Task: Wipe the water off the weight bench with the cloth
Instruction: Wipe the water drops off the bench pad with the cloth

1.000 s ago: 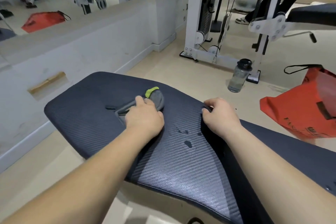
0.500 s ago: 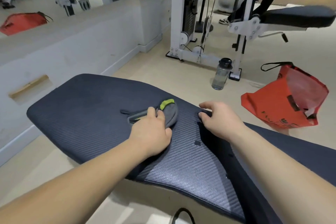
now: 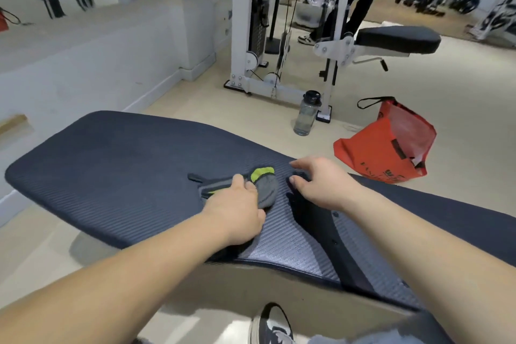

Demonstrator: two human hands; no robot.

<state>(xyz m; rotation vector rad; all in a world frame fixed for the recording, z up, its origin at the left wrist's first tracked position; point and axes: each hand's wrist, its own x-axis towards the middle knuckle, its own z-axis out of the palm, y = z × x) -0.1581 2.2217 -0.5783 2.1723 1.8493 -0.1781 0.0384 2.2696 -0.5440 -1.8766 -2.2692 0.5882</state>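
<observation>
the cloth lies near the middle of the padded worktop, a small grey bundle with a lime-green patch. the left hand lies over it, fingers curled round its near half and pressing it down on the pad. the right hand is just beside it at three o'clock, holding nothing, fingers loosely bent at the pad's far edge; whether they touch the pad i cannot tell.

the cloth looks soft and light, so it will probably bunch and fold under the palm. a flat, broad hold from above should spread it better than a pinch at one corner. the ribbed vinyl is likely slick where wet, and the cloth should glide along the ribs more easily than across them. water is hard to make out here (one small dark spot near the right wrist may be a drop).

from the cloth, bare pad runs wide toward nine o'clock, with plenty of room for long strokes. the far edge is close at twelve o'clock, and a dark seam between pad sections runs off at five o'clock, where the cloth could snag. a water bottle and a red bag stand on the floor at one and two o'clock, well apart from the pad.
</observation>
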